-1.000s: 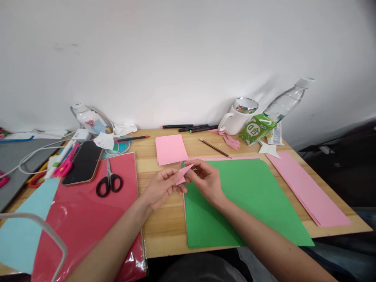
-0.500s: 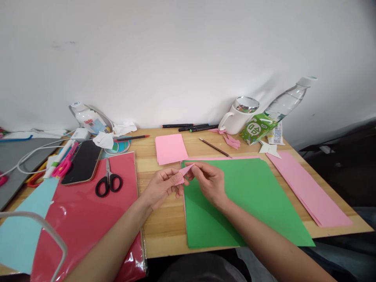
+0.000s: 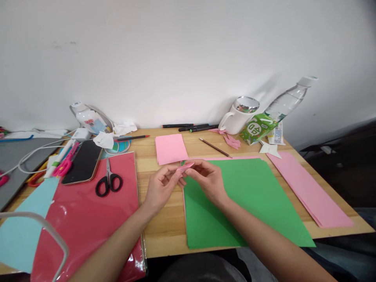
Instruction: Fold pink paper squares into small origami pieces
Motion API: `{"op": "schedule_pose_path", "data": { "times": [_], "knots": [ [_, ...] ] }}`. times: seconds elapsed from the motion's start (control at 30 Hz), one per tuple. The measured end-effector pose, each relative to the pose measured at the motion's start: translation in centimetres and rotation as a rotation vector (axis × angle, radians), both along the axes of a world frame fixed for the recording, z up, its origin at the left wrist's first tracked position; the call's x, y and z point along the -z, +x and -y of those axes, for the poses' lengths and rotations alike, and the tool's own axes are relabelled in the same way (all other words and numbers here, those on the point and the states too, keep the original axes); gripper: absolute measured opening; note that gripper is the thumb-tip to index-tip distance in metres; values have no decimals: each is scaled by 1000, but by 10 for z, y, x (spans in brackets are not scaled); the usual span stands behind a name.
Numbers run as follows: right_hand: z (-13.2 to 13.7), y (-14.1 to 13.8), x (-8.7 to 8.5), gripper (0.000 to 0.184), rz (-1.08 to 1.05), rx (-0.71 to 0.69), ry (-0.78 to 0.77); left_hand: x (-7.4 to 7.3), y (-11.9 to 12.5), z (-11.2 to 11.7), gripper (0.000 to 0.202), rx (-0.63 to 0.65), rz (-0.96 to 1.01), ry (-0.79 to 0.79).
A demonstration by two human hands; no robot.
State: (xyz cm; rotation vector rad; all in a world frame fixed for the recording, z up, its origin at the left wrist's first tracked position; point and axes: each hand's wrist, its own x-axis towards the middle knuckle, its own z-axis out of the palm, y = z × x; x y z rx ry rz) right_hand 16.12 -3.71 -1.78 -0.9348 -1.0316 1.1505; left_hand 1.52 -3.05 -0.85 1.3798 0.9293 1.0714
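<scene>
A small folded pink paper piece (image 3: 185,167) is held between both hands above the wooden desk (image 3: 164,219). My left hand (image 3: 161,187) pinches its left end with thumb and fingers. My right hand (image 3: 207,179) pinches its right end, hovering over the top left corner of a large green sheet (image 3: 249,203). The paper lies nearly flat, seen edge-on. A stack of small pink squares (image 3: 170,149) rests just behind the hands.
Black scissors (image 3: 108,181) lie on a red paper pack (image 3: 88,219) at left, beside a phone (image 3: 82,161) and pink scissors (image 3: 65,163). At the back stand a white mug (image 3: 239,111), a water bottle (image 3: 286,102), markers (image 3: 190,127) and a pencil (image 3: 214,147). Pink strips (image 3: 308,188) lie at right.
The folded pink piece has turned from a tilted, pointed shape to lying nearly flat between the fingers. Both hands have shifted slightly up and closer together.
</scene>
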Motion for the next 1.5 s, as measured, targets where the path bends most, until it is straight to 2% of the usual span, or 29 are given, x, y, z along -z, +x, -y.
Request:
{"op": "schedule_pose_path", "data": {
  "times": [0.27, 0.47, 0.87, 1.0, 1.13, 1.3, 1.4, 1.5],
  "knots": [
    [2, 0, 3, 9, 13, 8, 29, 3, -4, -1, 20, -38, -39, 88],
    [3, 1, 2, 9, 12, 46, 29, 4, -6, 0, 14, -82, -95, 111],
    [2, 3, 1, 8, 60, 56, 48, 1, -5, 0, 14, -62, -81, 125],
    [2, 2, 1, 11, 22, 28, -13, 4, -8, 1, 13, -122, -186, 220],
    [1, 3, 1, 12, 50, 50, -58, 9, -9, 1, 10, -191, -300, 425],
    [1, 3, 1, 11, 65, 66, -16, 10, -9, -1, 9, -204, -320, 553],
    [2, 3, 2, 10, 66, 66, 2, 7, -9, -1, 9, -199, -317, 510],
    [2, 3, 2, 9, 77, 63, 1, 3, -9, 0, 11, -180, -306, 380]
  ]
}}
